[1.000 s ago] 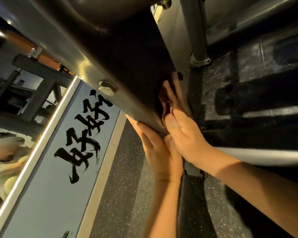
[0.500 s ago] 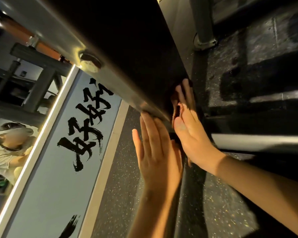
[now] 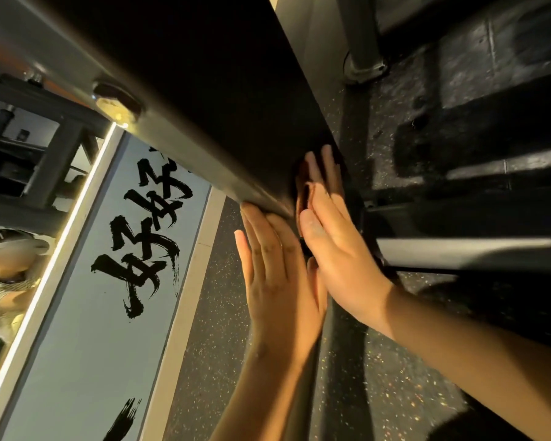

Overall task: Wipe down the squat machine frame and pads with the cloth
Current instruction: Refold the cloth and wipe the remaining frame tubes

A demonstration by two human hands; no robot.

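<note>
Frame beam (image 3: 204, 90), lower corner: right hand (image 3: 341, 259), grip flat with fingers straight, presses what looks like the dark cloth (image 3: 302, 183) against the shadowed face. Left hand (image 3: 277, 281), also flat, braces the edge, probably for steadiness.

Big black brush-stroke Chinese characters (image 3: 142, 246) run along a pale blue-grey wall panel (image 3: 77, 370), tilted from where I stand. The upper ones look like 好, though I can't be sure. Nothing else is readable.
</note>
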